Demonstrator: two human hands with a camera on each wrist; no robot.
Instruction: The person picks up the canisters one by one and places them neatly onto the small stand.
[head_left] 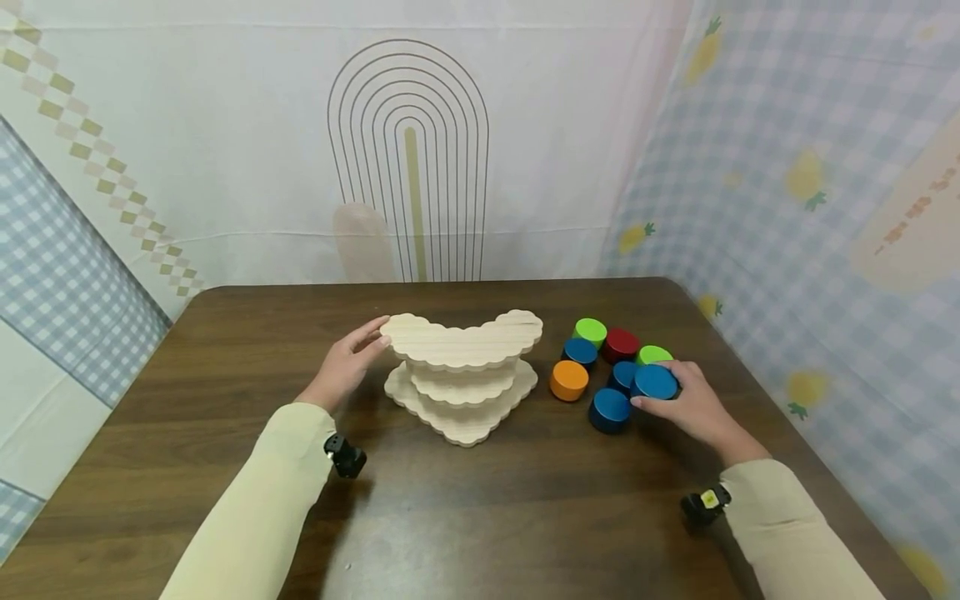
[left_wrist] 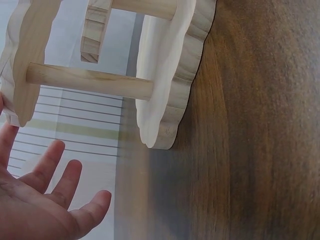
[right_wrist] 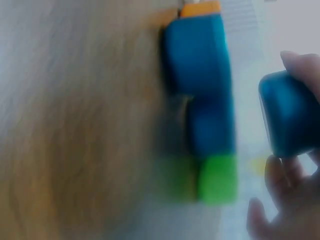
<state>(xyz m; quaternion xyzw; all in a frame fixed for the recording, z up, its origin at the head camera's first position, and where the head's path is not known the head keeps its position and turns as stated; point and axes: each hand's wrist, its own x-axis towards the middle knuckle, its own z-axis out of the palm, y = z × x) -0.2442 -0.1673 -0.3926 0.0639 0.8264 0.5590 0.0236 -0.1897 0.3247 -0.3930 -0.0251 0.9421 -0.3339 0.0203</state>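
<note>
A pale wooden tiered stand (head_left: 462, 342) with scalloped edges stands at the middle of the table. My left hand (head_left: 347, 365) pinches the left end of its top tier between thumb and forefinger, while the other fingers spread loosely beneath in the left wrist view. Dowels (left_wrist: 90, 80) join the tiers. With my right hand (head_left: 693, 408) I grip a blue round block (right_wrist: 287, 112) by its sides, raised above the others. Close by on the table are more blue blocks (head_left: 610, 410), an orange block (head_left: 569, 380), a red block (head_left: 621, 345) and green blocks (head_left: 590, 332).
The brown wooden table (head_left: 480, 517) runs back to a white patterned cloth (head_left: 262, 125). A blue checked cloth (head_left: 750, 208) hangs along the right side, near the blocks. Each wrist carries a small black camera (head_left: 345, 456).
</note>
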